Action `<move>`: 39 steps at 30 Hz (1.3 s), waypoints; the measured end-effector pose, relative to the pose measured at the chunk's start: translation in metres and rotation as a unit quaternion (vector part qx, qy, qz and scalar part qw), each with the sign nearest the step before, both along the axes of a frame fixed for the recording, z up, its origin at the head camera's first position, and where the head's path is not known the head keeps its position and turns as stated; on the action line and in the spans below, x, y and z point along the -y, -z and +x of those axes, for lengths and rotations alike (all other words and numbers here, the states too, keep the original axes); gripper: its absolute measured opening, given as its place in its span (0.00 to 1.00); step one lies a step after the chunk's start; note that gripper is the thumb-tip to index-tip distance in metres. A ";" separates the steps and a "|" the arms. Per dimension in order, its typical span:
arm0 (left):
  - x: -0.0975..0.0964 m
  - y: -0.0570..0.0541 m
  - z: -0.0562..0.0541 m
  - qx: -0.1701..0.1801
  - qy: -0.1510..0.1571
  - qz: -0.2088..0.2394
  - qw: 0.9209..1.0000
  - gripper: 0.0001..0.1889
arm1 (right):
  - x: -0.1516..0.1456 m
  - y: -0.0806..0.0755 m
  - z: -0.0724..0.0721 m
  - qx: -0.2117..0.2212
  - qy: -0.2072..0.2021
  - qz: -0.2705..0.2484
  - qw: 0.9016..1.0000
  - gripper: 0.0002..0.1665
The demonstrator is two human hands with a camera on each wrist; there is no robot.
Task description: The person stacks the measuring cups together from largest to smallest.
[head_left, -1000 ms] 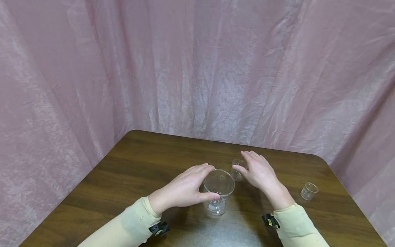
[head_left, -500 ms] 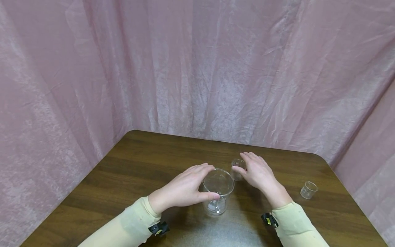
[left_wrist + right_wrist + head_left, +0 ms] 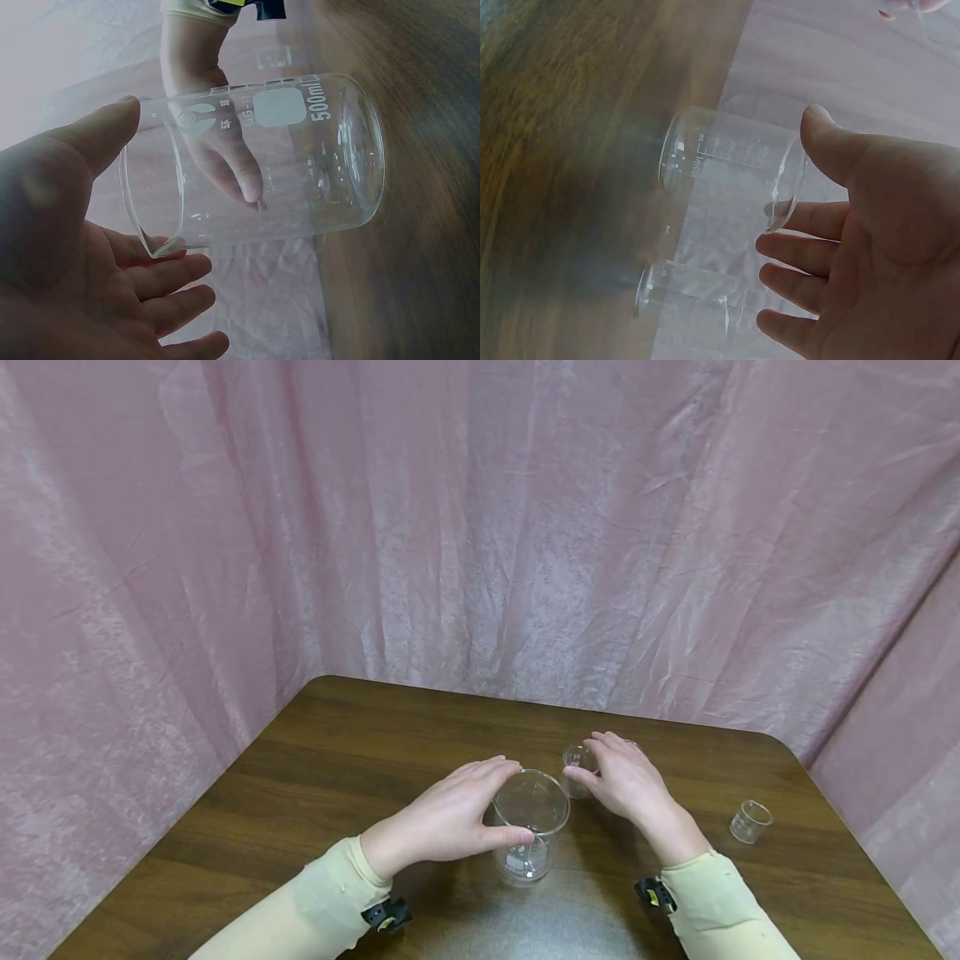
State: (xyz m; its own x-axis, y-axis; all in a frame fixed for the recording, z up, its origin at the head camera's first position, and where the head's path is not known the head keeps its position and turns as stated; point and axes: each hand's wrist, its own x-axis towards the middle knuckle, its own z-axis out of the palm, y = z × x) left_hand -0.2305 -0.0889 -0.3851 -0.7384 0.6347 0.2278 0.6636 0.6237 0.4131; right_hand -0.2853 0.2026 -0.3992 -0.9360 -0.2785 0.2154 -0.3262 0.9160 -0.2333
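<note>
A large glass beaker [image 3: 527,860], marked 500ml in the left wrist view, stands upright on the wooden table. My left hand [image 3: 450,818] holds it at the top, thumb on one side of the rim and index finger on the other. Behind and right of it stands a smaller graduated beaker [image 3: 731,154]. Thumb and index finger of my right hand [image 3: 626,781] span this one's rim, the thumb tip right at the edge. The other right fingers are spread beside the glass. Both beakers look to hold nothing.
Another small beaker [image 3: 690,300] stands beyond my right fingers, mostly hidden by the hand in the head view. Farther right on the table [image 3: 360,735] is a short, small beaker [image 3: 751,822]. A pink curtain [image 3: 480,527] hangs behind the table.
My right fingers have lowered slightly and drawn in toward the smaller beaker's rim. The left hand and the large beaker have stayed in place.
</note>
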 end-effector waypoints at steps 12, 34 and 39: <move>0.000 0.001 -0.001 -0.006 0.003 0.002 1.000 0.45 | -0.003 -0.003 0.001 0.015 0.000 0.003 1.000 0.39; 0.000 0.002 0.000 -0.002 0.002 0.002 1.000 0.45 | -0.003 0.002 0.000 0.001 -0.003 0.000 1.000 0.33; 0.001 0.001 0.001 -0.001 0.002 0.004 1.000 0.45 | -0.003 0.001 0.000 0.002 0.000 -0.002 1.000 0.34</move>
